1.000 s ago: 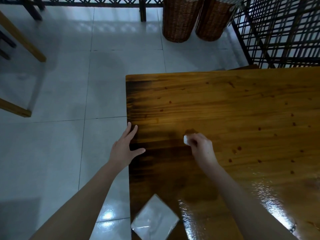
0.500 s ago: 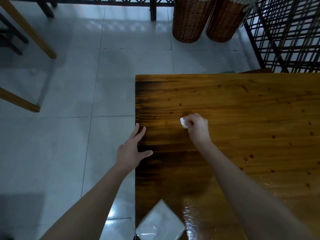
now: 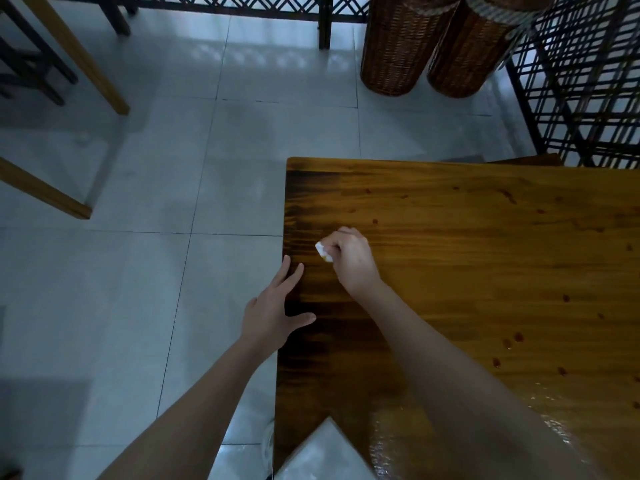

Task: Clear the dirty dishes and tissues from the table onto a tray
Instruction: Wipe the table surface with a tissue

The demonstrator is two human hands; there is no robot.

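Right hand (image 3: 351, 263) is out over the table (image 3: 485, 258), near the left edge and closer to the far left corner than to the near edge. Fingers are curled, clamped on a small wad of tissue (image 3: 323, 252). The wad pokes out on the thumb side and has a yellowish smear on its lower end. It is low against the wood, but I cannot tell if it is pressed down or just lifted.

Left hand (image 3: 273, 313) lies flat across the left edge with fingers straight and thumb spread onto the wood. It holds nothing and looks like a brace. The hands are near each other but not touching.

A white packet (image 3: 325, 452) sits at the near edge, partly out of view. There are dark spots (image 3: 516, 338) toward the right, either spills or knots. The near right surface has a wet sheen.

No tray or dishes are in view.

Step, as I read it: tissue collection, possibly with a dab at a mark on the way. The dishes may be done or lie out of view.

Next: keep the pinch firm so the soiled wad doesn't shed, lift it clear, then turn to find the tray and drop it there. The left hand is free for the packet if that counts as clutter.
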